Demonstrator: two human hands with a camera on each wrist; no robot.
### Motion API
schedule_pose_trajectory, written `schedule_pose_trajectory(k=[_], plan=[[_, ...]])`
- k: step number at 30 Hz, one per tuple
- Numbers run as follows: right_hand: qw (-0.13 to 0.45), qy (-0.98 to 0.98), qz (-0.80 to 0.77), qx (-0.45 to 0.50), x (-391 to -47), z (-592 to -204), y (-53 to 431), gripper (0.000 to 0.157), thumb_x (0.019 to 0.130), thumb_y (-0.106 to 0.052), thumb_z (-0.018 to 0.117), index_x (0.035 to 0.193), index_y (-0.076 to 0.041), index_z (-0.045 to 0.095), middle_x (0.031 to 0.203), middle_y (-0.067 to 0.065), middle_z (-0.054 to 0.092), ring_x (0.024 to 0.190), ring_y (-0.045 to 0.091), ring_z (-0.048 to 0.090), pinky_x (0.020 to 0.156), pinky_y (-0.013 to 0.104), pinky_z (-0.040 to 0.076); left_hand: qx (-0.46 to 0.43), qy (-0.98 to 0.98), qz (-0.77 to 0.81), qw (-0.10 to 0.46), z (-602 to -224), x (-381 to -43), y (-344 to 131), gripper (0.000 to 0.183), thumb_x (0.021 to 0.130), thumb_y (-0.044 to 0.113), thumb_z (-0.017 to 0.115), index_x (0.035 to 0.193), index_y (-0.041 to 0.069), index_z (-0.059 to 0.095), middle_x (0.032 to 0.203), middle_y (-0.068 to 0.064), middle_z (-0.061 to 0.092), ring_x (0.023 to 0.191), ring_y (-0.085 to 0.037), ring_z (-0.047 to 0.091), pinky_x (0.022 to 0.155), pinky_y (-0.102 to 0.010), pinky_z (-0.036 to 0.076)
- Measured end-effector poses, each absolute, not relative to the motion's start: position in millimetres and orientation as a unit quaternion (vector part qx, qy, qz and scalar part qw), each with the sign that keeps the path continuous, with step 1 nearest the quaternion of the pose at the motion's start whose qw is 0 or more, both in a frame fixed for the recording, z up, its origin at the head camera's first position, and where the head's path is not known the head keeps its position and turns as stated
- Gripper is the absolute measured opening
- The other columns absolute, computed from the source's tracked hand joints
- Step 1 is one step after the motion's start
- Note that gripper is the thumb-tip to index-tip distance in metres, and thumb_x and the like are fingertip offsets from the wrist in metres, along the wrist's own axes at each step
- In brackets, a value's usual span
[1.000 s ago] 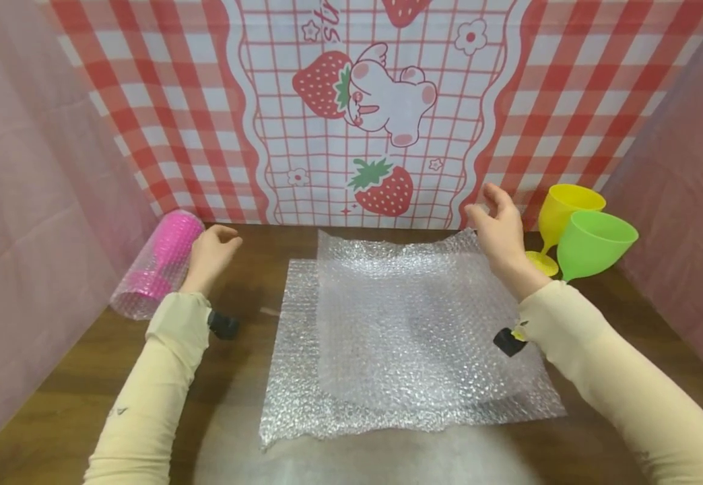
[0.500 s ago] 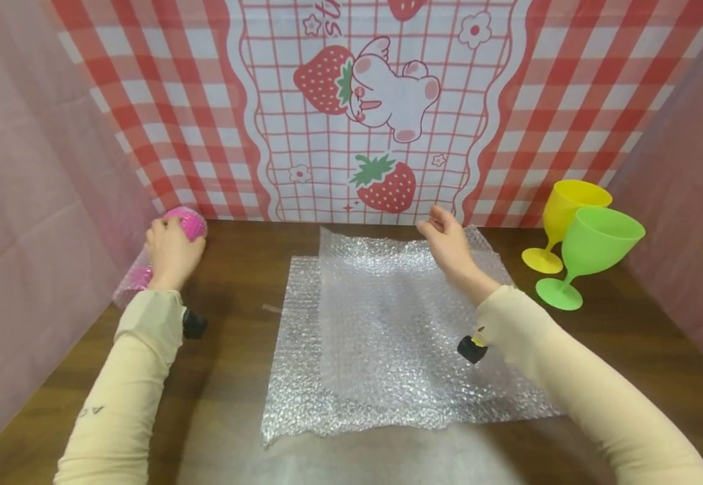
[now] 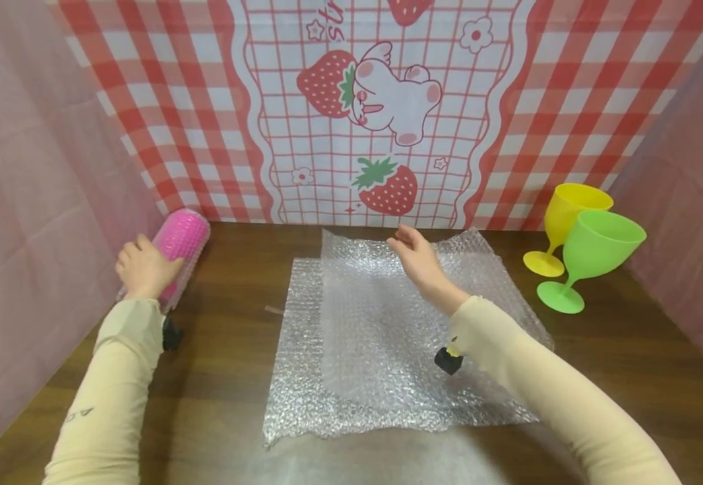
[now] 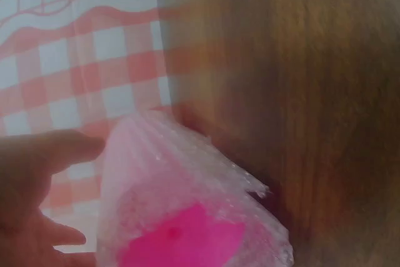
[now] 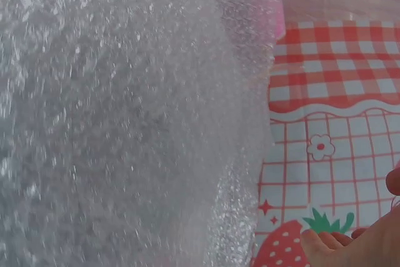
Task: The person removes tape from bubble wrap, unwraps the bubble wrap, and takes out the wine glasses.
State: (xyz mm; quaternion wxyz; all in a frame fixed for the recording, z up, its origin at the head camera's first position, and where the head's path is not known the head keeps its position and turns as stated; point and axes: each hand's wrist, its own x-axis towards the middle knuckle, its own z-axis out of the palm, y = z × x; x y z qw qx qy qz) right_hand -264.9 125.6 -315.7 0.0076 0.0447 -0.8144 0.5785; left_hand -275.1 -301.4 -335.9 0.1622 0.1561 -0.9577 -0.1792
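At the back left a pink goblet lies rolled up in clear bubble wrap. Over the near part of this roll is my left hand, its fingers spread loosely. The left wrist view puts the thumb and fingers right beside the wrap, and whether they press on it I cannot tell. My right hand hovers with relaxed fingers above two overlapping sheets of bubble wrap in the middle of the table. It holds nothing. The far end of the upper sheet curls up a little.
A yellow goblet and a green goblet stand upright at the back right. Behind the wooden table hangs a red checked strawberry cloth. Pink curtains close off both sides.
My left hand has moved from the roll's right side onto it, then toward its near end. My right hand has moved left, away from the goblets, to above the bubble wrap sheets.
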Motion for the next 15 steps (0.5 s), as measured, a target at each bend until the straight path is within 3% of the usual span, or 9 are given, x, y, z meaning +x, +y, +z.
schedule_pose_trajectory(k=[7, 11, 15], plan=[[-0.009, -0.793, 0.608, 0.035, -263.9, -322.4, 113.7, 0.054, 0.094, -0.020, 0.045, 0.141, -0.002, 0.025, 0.142, 0.019, 0.034, 0.128, 0.030, 0.036, 0.105, 0.039, 0.033, 0.197, -0.961, -0.176, 0.086, -344.0, -272.5, -305.4, 0.105, 0.082, 0.038, 0.059, 0.135, -0.016, -0.012, 0.131, -0.048, 0.017, 0.117, -0.059, 0.026, 0.094, -0.064, 0.025], [-0.008, -0.779, 0.626, 0.036, -265.2, -325.2, 111.8, 0.054, 0.094, -0.018, 0.045, 0.140, 0.001, 0.024, 0.141, 0.020, 0.034, 0.128, 0.030, 0.036, 0.104, 0.039, 0.034, 0.207, -0.961, -0.172, 0.059, -345.2, -272.1, -304.6, 0.105, 0.082, 0.041, 0.059, 0.135, -0.017, -0.011, 0.131, -0.048, 0.017, 0.117, -0.060, 0.026, 0.094, -0.065, 0.025], [-0.009, -0.764, 0.645, 0.036, -266.7, -327.8, 113.4, 0.054, 0.094, -0.018, 0.045, 0.139, 0.003, 0.025, 0.141, 0.020, 0.035, 0.128, 0.030, 0.036, 0.104, 0.040, 0.034, 0.210, -0.964, -0.157, 0.038, -342.6, -270.9, -302.2, 0.102, 0.081, 0.043, 0.058, 0.133, -0.022, -0.001, 0.128, -0.048, 0.020, 0.114, -0.060, 0.028, 0.093, -0.065, 0.027]])
